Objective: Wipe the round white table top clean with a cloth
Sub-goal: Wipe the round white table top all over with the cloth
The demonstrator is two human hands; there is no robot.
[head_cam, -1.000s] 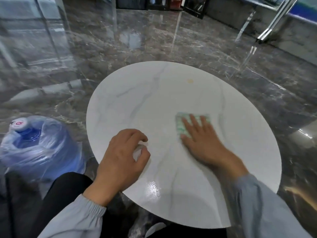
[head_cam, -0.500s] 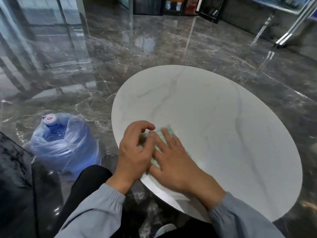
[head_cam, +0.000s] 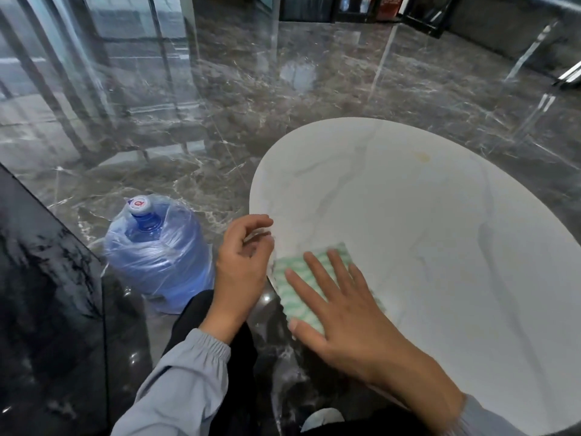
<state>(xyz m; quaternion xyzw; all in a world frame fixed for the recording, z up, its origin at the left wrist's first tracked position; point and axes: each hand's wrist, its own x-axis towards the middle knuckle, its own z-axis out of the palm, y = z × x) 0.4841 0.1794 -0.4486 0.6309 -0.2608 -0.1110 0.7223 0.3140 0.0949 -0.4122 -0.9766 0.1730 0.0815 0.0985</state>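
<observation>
**Head view, seen from above, ordered from near to far.** Nearest the camera, two grey sleeves (head_cam: 185, 382) with gathered cuffs entered from the bottom edge, above dark trousers (head_cam: 195, 313).

The right hand (head_cam: 345, 313) lay palm down with its fingers (head_cam: 317, 275) straight and spread. It pressed flat on the cloth (head_cam: 284, 273) and grasped nothing. The cloth, patterned in green and white, lay on the near-left part of the table top (head_cam: 440, 247), and its left border reached the rim. The hand covered much of it.

Just left of the cloth, the left hand (head_cam: 242, 262) was at the rim of the table. Its fingers were loosely curled and its thumb was drawn toward them, and it held no object. Whether its fingertips touched the rim could not be determined.

The table top was round and white with faint grey veining. It extended to the right and away from the camera. A small yellowish mark (head_cam: 421, 157) lay on its far part, well apart from the cloth.

On the floor to the left of the table stood a large blue water bottle (head_cam: 154, 256). It was upright, wrapped in clear plastic film, and its cap was on. A dark, glossy panel (head_cam: 37, 294) occupied the near-left corner. Beyond these, the polished dark marble floor (head_cam: 283, 121) reflected upright frames, and dark cabinets (head_cam: 314, 7) stood at the far edge.
</observation>
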